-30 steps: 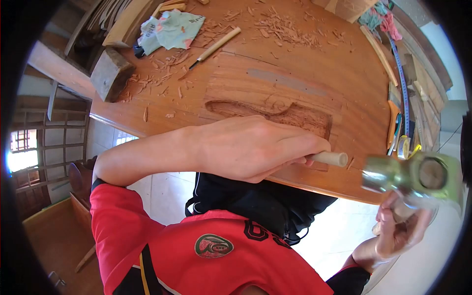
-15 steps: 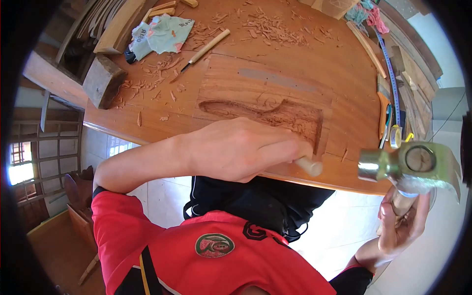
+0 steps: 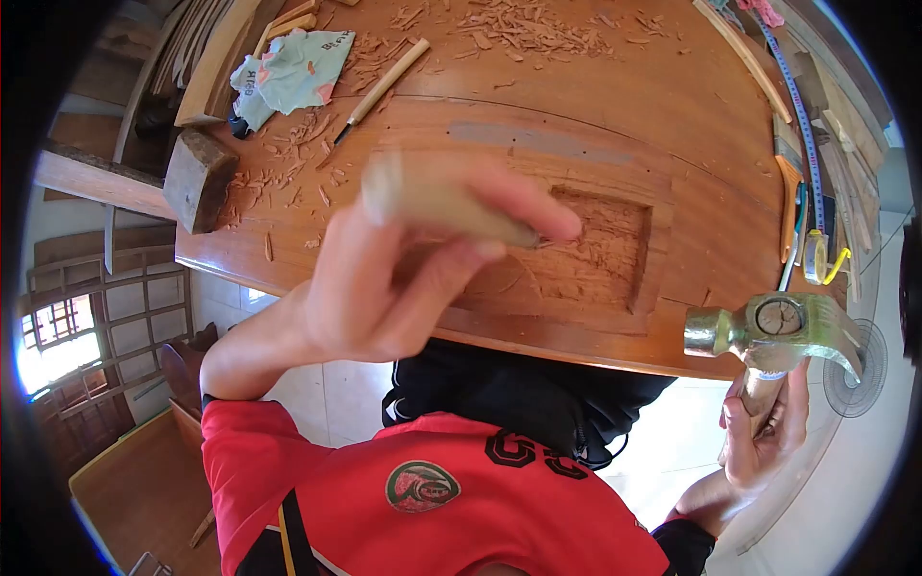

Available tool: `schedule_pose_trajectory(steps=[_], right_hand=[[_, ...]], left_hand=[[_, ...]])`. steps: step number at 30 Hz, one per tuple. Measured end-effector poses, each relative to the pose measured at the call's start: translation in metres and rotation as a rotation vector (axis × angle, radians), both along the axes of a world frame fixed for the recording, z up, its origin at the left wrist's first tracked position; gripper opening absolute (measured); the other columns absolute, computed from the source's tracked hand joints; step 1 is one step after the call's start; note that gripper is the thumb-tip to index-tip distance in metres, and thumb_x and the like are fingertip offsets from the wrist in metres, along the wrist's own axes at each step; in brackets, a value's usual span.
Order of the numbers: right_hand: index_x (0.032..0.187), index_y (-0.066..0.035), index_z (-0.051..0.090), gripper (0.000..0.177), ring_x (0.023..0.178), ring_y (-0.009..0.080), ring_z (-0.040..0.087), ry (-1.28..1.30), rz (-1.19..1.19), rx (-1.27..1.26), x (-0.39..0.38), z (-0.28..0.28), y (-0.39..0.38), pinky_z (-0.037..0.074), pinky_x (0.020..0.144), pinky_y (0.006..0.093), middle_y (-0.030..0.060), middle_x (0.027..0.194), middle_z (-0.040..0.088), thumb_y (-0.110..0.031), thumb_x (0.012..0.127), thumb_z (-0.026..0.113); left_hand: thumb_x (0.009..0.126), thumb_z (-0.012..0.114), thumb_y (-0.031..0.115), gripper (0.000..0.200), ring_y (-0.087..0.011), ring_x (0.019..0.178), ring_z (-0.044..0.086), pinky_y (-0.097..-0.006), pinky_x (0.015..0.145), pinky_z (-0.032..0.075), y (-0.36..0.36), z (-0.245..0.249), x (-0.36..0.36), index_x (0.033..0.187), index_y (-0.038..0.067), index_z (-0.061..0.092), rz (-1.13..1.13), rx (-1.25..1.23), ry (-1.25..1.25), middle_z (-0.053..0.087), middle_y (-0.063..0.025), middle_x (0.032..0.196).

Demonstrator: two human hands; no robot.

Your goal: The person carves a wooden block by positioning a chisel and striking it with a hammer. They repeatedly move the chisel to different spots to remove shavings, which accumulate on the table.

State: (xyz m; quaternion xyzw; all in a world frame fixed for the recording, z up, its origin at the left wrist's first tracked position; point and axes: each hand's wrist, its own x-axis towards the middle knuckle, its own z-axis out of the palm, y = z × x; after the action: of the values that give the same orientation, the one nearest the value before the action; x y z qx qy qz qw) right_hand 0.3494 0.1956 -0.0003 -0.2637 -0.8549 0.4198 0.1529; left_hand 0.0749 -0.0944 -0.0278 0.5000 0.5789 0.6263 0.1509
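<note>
My left hand, blurred by motion, is closed around the wooden handle of a chisel. Its butt points to the upper left, and the blade end lies over the carved recess, mostly hidden by my fingers. Below it is a brown wooden board with a sunken, rough-cut recess that is squared off at its right end. Off the table's right front edge, my right hand grips a claw hammer by its wooden handle, with the metal head up and the claw to the right.
Another wooden-handled chisel lies left of the board among wood shavings. Further left are a printed cloth and a wooden block. A tape measure, an orange-handled tool and wood strips line the right side.
My left hand has lifted and swung left, turning the chisel so its butt points upper left instead of lower right. The hammer has shifted slightly left in view.
</note>
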Motion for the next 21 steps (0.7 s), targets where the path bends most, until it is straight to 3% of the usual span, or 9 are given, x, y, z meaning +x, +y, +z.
schedule_pose_trajectory(steps=[2, 5, 8, 12, 16, 21], right_hand=[[0.144, 0.001, 0.053, 0.075, 0.09, 0.0233, 0.068, 0.034, 0.004, -0.059, -0.005, -0.004, 0.003, 0.055, 0.078, 0.0334, 0.0148, 0.118, 0.061, -0.004, 0.077, 0.087], [0.145, 0.004, 0.052, 0.074, 0.089, 0.0235, 0.069, 0.041, 0.018, -0.105, -0.012, -0.006, 0.008, 0.057, 0.078, 0.033, 0.017, 0.121, 0.063, -0.002, 0.078, 0.084], [0.145, 0.004, 0.051, 0.075, 0.092, 0.0244, 0.068, 0.045, -0.024, -0.106, -0.018, -0.011, 0.005, 0.057, 0.08, 0.0335, 0.0182, 0.122, 0.064, -0.002, 0.078, 0.083], [0.145, 0.005, 0.051, 0.075, 0.096, 0.0259, 0.067, 0.049, -0.098, -0.08, -0.026, -0.015, -0.002, 0.056, 0.082, 0.0336, 0.0183, 0.12, 0.065, -0.002, 0.077, 0.082], [0.143, 0.005, 0.053, 0.074, 0.096, 0.0259, 0.067, 0.086, -0.163, -0.112, -0.036, -0.016, -0.009, 0.056, 0.082, 0.0336, 0.0173, 0.12, 0.065, -0.002, 0.075, 0.082], [0.142, 0.005, 0.054, 0.074, 0.091, 0.024, 0.067, 0.068, -0.155, -0.111, -0.026, -0.014, -0.008, 0.057, 0.08, 0.0343, 0.0143, 0.118, 0.064, -0.003, 0.075, 0.084]], left_hand=[[0.106, 0.04, -0.004, 0.03, -0.038, 0.109, 0.071, -0.051, 0.102, 0.054, 0.006, 0.001, -0.003, 0.136, -0.003, 0.039, 0.044, -0.018, -0.123, 0.068, -0.0279, 0.116], [0.104, 0.042, -0.006, 0.026, -0.035, 0.107, 0.071, -0.0456, 0.099, 0.054, 0.01, 0.014, -0.003, 0.13, -0.004, 0.042, -0.031, -0.226, -0.238, 0.068, -0.0256, 0.112], [0.102, 0.044, -0.009, 0.026, -0.0312, 0.106, 0.07, -0.0413, 0.097, 0.054, 0.015, 0.006, -0.003, 0.129, -0.007, 0.044, -0.135, -0.214, -0.283, 0.067, -0.025, 0.112], [0.1, 0.046, -0.012, 0.028, -0.0285, 0.106, 0.068, -0.0397, 0.095, 0.054, 0.018, 0.009, -0.013, 0.128, -0.008, 0.045, -0.209, -0.248, -0.234, 0.065, -0.0249, 0.114], [0.1, 0.049, -0.011, 0.026, -0.0296, 0.098, 0.07, -0.0391, 0.088, 0.056, 0.025, 0.007, -0.01, 0.126, -0.008, 0.049, -0.201, -0.266, -0.353, 0.066, -0.0227, 0.109], [0.099, 0.056, -0.008, 0.026, -0.0314, 0.092, 0.072, -0.038, 0.08, 0.059, 0.027, 0.012, -0.02, 0.125, -0.007, 0.054, -0.293, -0.324, -0.024, 0.068, -0.0197, 0.106]])
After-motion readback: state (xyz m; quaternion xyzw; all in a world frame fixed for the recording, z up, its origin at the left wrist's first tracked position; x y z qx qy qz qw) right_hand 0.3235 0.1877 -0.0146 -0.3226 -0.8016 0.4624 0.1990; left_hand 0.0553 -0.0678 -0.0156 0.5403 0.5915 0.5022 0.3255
